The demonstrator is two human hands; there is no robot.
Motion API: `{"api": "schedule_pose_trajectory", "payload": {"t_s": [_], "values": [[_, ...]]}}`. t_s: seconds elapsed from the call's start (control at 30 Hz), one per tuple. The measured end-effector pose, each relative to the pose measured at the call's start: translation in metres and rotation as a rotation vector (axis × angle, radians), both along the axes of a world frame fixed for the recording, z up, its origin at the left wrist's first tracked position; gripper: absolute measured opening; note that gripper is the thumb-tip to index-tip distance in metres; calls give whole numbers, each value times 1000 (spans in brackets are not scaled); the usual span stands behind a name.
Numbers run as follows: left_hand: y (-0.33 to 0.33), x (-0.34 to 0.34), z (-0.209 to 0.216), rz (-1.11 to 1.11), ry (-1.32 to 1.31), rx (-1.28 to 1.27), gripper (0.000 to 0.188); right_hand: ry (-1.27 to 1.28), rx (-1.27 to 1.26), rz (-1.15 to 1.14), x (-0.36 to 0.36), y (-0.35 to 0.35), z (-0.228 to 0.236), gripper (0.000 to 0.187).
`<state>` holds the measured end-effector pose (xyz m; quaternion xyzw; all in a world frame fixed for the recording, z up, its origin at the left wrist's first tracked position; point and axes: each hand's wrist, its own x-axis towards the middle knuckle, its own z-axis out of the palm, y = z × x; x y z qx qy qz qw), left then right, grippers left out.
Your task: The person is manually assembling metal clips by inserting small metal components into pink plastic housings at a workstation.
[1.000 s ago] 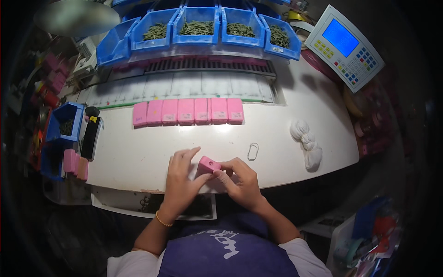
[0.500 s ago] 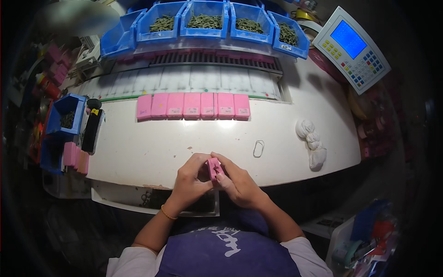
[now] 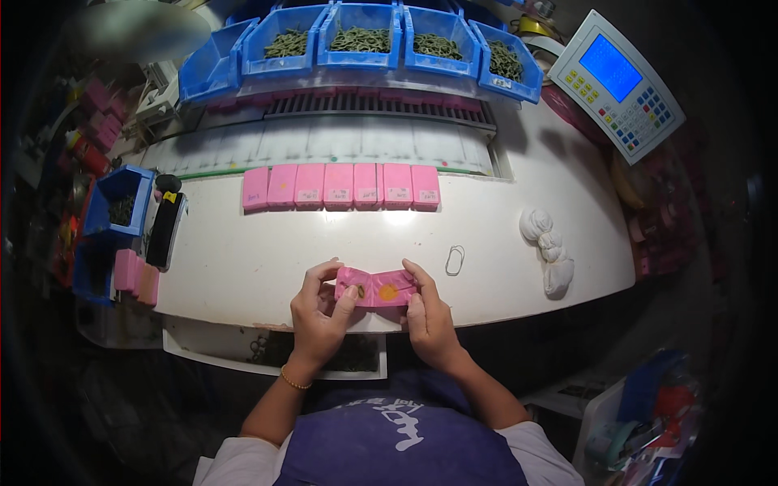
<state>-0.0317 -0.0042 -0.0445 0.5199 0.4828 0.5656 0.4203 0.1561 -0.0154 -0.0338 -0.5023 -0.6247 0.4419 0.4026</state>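
A pink rubber mould [image 3: 374,301] is spread open like a book between my two hands, over the front edge of the white table. On its left half, beside the thumb, lies a small dark olive piece [image 3: 361,290]. The right half bears a yellow-orange round patch. My left hand [image 3: 318,320] grips the left end, thumb on the inner face. At the other end, my right hand [image 3: 431,322] pinches the mould between thumb and fingers. Further back stands a row of several closed pink moulds [image 3: 340,186], some with pale labels.
Blue bins [image 3: 358,58] along the back hold small green pieces. A keypad unit with a blue screen [image 3: 613,69] is at back right. A knotted white cloth bundle [image 3: 553,253] and a thin pale loop [image 3: 455,261] lie on the table. Below its edge is an open drawer [image 3: 194,356].
The pink mould was held narrow and upright between close hands. Now it is folded open, its inner faces showing, and my hands have moved apart.
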Motion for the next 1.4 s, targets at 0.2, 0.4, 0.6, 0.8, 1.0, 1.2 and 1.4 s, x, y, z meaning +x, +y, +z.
{"api": "schedule_pose_trajectory", "payload": {"t_s": [0.2,0.4,0.6,0.8,1.0,1.2,1.4], "values": [[2,-18,28,-176,274,-9,43,-577,545,-21,16,14,8,63],[15,3,38,-356,122,-99,38,-422,333,155,27,22,12,51],[27,27,31,-471,286,-6,33,-253,47,138,36,21,34,30],[34,27,37,-511,329,-38,32,-230,190,130,42,24,21,16],[18,15,30,-341,115,-151,36,104,-69,-176,24,28,-1,12],[12,31,20,-159,341,131,42,-167,296,-333,4,43,-2,28],[8,20,3,-96,137,126,41,71,-124,-18,9,6,18,35]]}}
